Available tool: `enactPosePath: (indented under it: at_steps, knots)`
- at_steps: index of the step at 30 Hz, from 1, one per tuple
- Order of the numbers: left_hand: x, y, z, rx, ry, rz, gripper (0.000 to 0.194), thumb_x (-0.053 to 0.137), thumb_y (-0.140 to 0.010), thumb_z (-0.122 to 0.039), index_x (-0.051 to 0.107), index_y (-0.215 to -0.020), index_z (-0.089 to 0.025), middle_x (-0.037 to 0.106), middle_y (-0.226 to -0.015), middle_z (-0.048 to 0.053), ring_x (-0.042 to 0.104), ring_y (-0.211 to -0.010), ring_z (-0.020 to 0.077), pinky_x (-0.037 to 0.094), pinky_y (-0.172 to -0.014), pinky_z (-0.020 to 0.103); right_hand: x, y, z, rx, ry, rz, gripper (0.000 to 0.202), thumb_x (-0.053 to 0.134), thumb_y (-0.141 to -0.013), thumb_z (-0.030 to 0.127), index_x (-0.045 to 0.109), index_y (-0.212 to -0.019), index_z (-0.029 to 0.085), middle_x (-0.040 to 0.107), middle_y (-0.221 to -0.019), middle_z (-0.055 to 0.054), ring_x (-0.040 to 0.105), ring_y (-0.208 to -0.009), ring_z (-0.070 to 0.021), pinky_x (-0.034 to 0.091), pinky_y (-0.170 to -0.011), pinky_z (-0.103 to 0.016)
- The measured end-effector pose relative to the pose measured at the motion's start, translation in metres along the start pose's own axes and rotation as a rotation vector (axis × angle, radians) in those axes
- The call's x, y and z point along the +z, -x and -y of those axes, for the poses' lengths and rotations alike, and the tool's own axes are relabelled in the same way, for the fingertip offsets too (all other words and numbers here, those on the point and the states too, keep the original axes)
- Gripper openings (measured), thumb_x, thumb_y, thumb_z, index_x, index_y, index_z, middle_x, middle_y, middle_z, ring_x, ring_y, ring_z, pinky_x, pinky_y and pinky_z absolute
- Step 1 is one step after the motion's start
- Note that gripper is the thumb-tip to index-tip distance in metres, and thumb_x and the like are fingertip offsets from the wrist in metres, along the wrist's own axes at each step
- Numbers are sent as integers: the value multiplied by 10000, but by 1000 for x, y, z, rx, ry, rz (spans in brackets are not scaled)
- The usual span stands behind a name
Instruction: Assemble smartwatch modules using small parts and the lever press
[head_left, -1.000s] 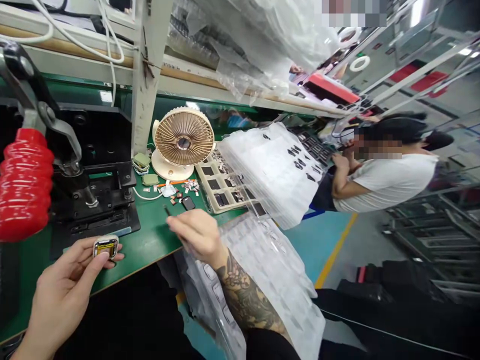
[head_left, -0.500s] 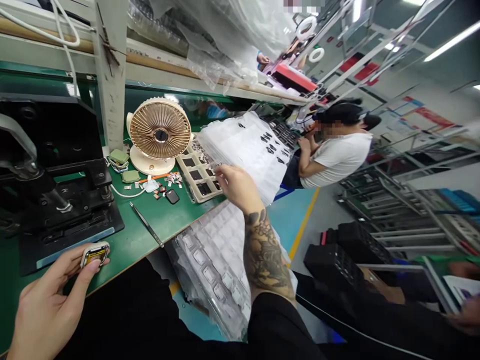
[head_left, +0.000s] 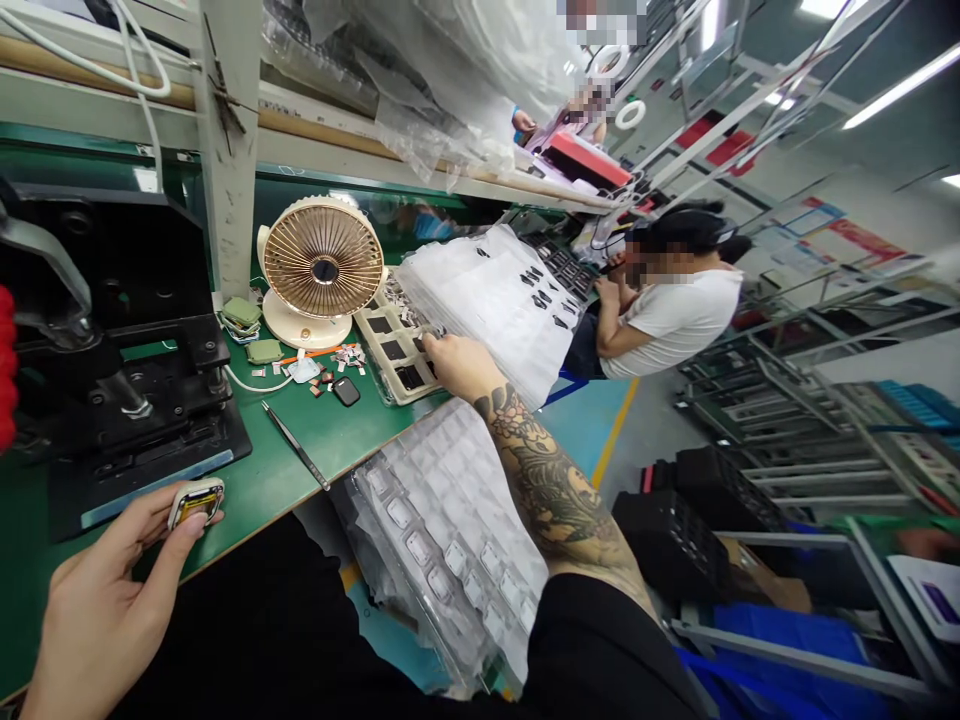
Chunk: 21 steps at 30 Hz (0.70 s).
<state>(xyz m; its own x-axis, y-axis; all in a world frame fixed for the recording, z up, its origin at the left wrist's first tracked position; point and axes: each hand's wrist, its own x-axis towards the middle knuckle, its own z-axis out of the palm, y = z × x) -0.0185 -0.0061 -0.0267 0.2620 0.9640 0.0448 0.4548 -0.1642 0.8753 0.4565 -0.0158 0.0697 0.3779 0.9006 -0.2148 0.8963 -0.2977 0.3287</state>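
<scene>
A small watch-like case (head_left: 196, 503) with yellow parts inside is pinched between the thumb and fingers of my left hand (head_left: 127, 585), above the front edge of the green bench (head_left: 292, 440). My right hand (head_left: 461, 362) reaches over the right end of a cream divided tray (head_left: 390, 345), its fingertips down at the compartments. Its fingers are bent together, and what they touch or hold is hidden. Black flat pieces lie in several compartments. Tweezers (head_left: 295, 446) and a small black rounded piece (head_left: 346, 391) lie on the bench.
A black press fixture (head_left: 135, 350) stands at the left and a cream fan (head_left: 324, 262) behind the bench. White-covered trays (head_left: 495, 290) lie beyond my right hand; a plastic tray of white cases (head_left: 435, 540) is below. A person in white (head_left: 675, 310) sits farther right.
My right hand has moved slightly left and down into the tray's right end, and its forearm now slants more to the right. My left hand still holds the case.
</scene>
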Motion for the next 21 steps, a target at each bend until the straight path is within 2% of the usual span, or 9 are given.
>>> enactPosePath:
  at_steps: [2, 6, 12, 14, 17, 21]
  knots:
    - [0, 0, 0, 6, 4, 16, 380, 725, -1039, -599, 797, -1261, -300, 914, -1160, 31, 889, -1093, 300, 707, -1010, 375, 1, 0, -3, -3, -3, -4, 309, 544, -1047, 158, 674, -1326, 131, 812, -1146, -233, 807, -1064, -311, 550, -895, -339]
    - [0, 0, 4, 41, 4, 36, 355, 734, -1048, -569, 781, -1295, -318, 914, -1160, 30, 894, -1068, 306, 717, -928, 376, 3, 4, -10, -28, -47, -34, 291, 543, -1064, 193, 693, -1312, 166, 825, -1136, -164, 787, -1004, -261, 496, -834, -305]
    - [0, 2, 1, 25, -3, 28, 343, 679, -1070, -575, 777, -1279, -322, 907, -1196, 34, 883, -1117, 313, 693, -962, 384, 6, 10, -20, -47, -149, -112, 296, 535, -1056, 194, 703, -1300, 201, 829, -1056, -90, 720, -895, -218, 402, -752, -298]
    - [-1, 2, 1, 24, -38, 26, 356, 670, -1071, -585, 775, -1295, -329, 907, -1199, 32, 886, -1102, 318, 700, -907, 376, 7, 11, -23, -60, -183, -130, 284, 545, -1044, 188, 716, -1269, 206, 824, -1020, -78, 705, -867, -213, 380, -736, -301]
    - [-3, 0, 3, 34, -82, 1, 393, 704, -1040, -623, 785, -1298, -338, 912, -1185, 11, 897, -1043, 317, 704, -772, 343, 8, 12, -27, -87, -244, -159, 272, 565, -1017, 169, 729, -1228, 216, 819, -989, -58, 696, -847, -203, 391, -749, -299]
    - [0, 0, 2, 30, -73, -40, 469, 759, -972, -693, 812, -1263, -329, 918, -1142, -44, 897, -1043, 299, 714, -846, 327, 11, 13, -29, -106, -342, -230, 278, 561, -1007, 162, 735, -1219, 203, 823, -1014, -56, 700, -840, -189, 444, -787, -290]
